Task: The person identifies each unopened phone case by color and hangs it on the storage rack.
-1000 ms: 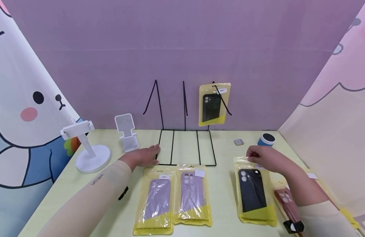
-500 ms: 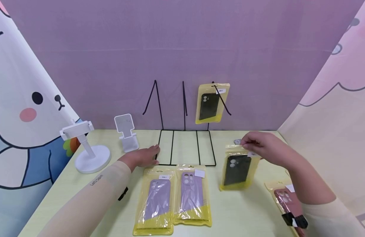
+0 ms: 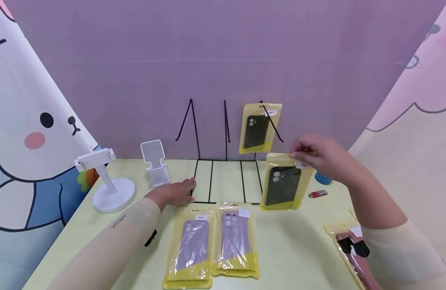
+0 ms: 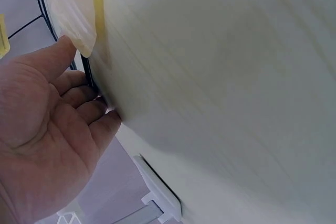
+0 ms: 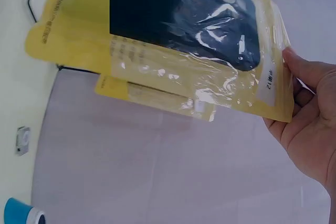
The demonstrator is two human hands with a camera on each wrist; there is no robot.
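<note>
My right hand (image 3: 322,157) pinches the top right edge of a yellow-and-clear pouch with a black phone case (image 3: 283,186). The pouch hangs upright, lifted off the table, right of the black wire rack (image 3: 226,202); the right wrist view shows my thumb (image 5: 304,67) on its labelled end. My left hand (image 3: 174,192) lies at the rack's front left corner, fingers touching the wire. Another pouched black phone case (image 3: 256,131) hangs on the rack's right prong. Two pouched purple phone cases, a left one (image 3: 192,244) and a right one (image 3: 235,237), lie in front of the rack.
A white phone stand (image 3: 114,195) and a smaller folding stand (image 3: 155,159) are at the left. A red USB stick (image 3: 318,193) and a partly hidden blue tub (image 3: 323,178) stand right. A pouched pink phone case (image 3: 368,268) lies under my right forearm.
My right hand has lifted the pouched black phone case from the table and carried it up and left towards the rack. The USB stick has come into view. My left hand stays put.
</note>
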